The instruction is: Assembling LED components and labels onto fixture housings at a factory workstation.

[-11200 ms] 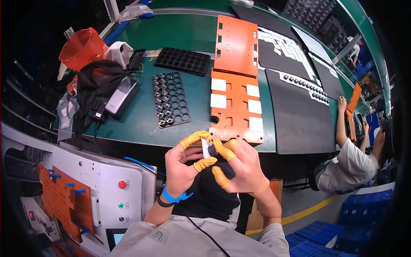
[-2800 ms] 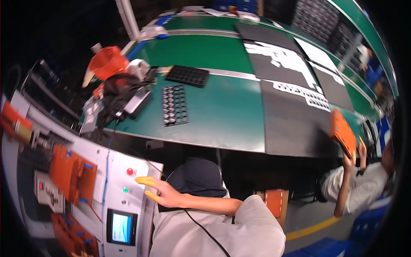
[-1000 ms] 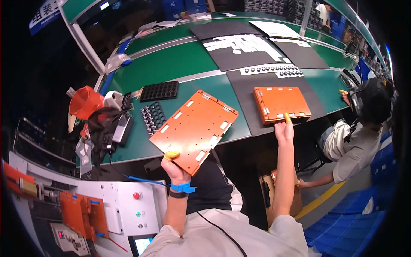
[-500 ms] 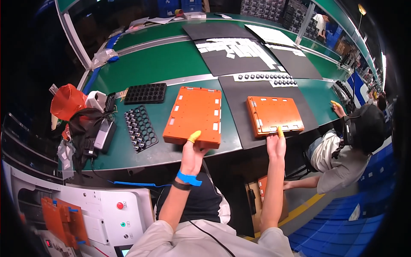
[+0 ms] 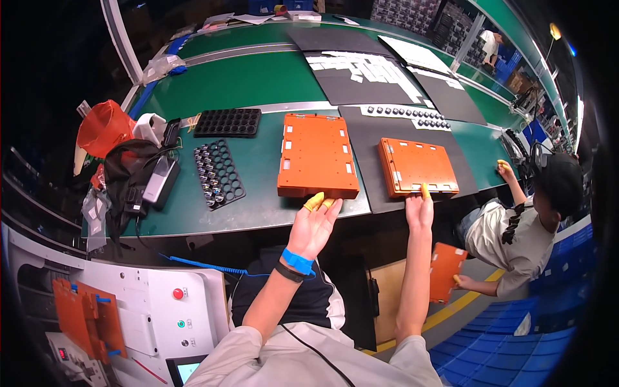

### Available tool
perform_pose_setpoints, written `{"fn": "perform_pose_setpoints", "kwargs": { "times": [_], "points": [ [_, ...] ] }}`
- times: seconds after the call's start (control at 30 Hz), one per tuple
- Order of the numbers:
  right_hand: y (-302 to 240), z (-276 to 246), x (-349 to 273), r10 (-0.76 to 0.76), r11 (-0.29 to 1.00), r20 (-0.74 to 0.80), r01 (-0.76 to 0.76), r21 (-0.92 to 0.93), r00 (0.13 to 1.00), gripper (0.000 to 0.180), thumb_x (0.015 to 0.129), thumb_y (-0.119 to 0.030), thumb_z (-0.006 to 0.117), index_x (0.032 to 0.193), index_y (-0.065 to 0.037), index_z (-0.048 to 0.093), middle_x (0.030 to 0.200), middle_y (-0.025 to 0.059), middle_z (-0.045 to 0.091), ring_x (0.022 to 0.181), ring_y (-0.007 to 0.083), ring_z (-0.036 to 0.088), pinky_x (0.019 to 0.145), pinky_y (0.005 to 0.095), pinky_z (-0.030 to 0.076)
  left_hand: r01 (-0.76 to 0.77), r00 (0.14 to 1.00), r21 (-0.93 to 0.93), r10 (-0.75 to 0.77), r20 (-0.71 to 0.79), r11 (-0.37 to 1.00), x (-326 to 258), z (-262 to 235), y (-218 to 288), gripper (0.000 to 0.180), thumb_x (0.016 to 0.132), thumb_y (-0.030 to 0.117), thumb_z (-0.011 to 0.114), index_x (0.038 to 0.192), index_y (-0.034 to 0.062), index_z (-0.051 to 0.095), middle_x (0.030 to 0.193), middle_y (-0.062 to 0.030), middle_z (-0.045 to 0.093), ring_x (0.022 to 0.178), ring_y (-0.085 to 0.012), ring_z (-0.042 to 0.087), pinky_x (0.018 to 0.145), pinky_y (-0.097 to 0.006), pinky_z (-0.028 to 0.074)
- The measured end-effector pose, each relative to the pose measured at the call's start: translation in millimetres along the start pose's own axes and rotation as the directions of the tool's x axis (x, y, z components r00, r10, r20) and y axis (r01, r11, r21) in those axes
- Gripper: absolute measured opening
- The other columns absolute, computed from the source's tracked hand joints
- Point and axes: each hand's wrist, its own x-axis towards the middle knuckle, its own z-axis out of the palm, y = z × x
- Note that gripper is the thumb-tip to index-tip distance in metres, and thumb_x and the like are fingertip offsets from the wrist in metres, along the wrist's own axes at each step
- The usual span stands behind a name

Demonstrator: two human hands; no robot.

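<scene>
Left hand and right hand – fingers loosely spread, gripping nothing – touch the two orange trays; push both squarely, evenly.

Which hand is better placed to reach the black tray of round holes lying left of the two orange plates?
The left hand, probably. It touches the near edge of the left orange plate, next to the black tray. The right hand is at the right orange plate, farther away.

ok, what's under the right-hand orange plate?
The orange plate lies flat on a black mat over the green table; right hand touches its near edge. Its underside is hidden.
</scene>
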Motion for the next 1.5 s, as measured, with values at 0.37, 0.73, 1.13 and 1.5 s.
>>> {"fn": "perform_pose_setpoints", "kwargs": {
  "times": [0.37,0.73,1.13,1.5],
  "points": [
    [4,21,-17,-0.064,0.990,0.015,0.066,-0.125,0.998,0.045,0.103,-0.015,0.053,0.143,0.000,0.040,0.141,0.0120,0.047,0.131,0.0267,0.047,0.116,0.0436,0.037,0.070,0.994,0.025,-0.072,0.079,0.997,-12,-23,10,0.027,0.102,0.013,0.049,0.123,-0.0035,0.053,0.147,-0.0151,0.041,0.146,-0.0350,0.031,0.123,-0.046,0.029],
    [-7,26,9,0.070,0.994,-0.281,-0.091,-0.059,0.957,0.027,0.099,-0.019,0.062,0.123,-0.008,0.056,0.124,0.0061,0.059,0.120,0.0237,0.053,0.110,0.0426,0.039,0.042,0.999,0.272,-0.040,-0.010,0.961,-65,24,17,0.054,0.102,0.016,0.041,0.150,-0.0075,0.029,0.156,-0.0234,0.032,0.146,-0.0335,0.035,0.121,-0.045,0.030],
    [4,58,-96,-0.146,0.989,-0.045,0.144,-0.043,0.988,0.032,0.102,-0.013,0.055,0.132,-0.001,0.054,0.126,0.0104,0.064,0.114,0.0242,0.063,0.101,0.0401,0.052,-0.066,0.992,0.624,-0.018,0.128,0.779,-87,26,26,0.051,0.105,0.026,0.046,0.146,-0.0021,0.039,0.147,-0.0209,0.048,0.139,-0.0312,0.046,0.114,-0.042,0.039],
    [84,129,-265,0.020,0.937,0.295,0.085,-0.338,0.955,0.042,0.096,-0.019,0.060,0.131,-0.001,0.045,0.125,0.0113,0.058,0.114,0.0213,0.059,0.101,0.0396,0.049,-0.354,0.907,0.574,0.422,0.017,0.738,-125,50,22,0.052,0.095,0.011,0.065,0.141,0.0025,0.044,0.132,-0.0115,0.059,0.119,-0.0255,0.062,0.101,-0.041,0.051]
  ]
}}
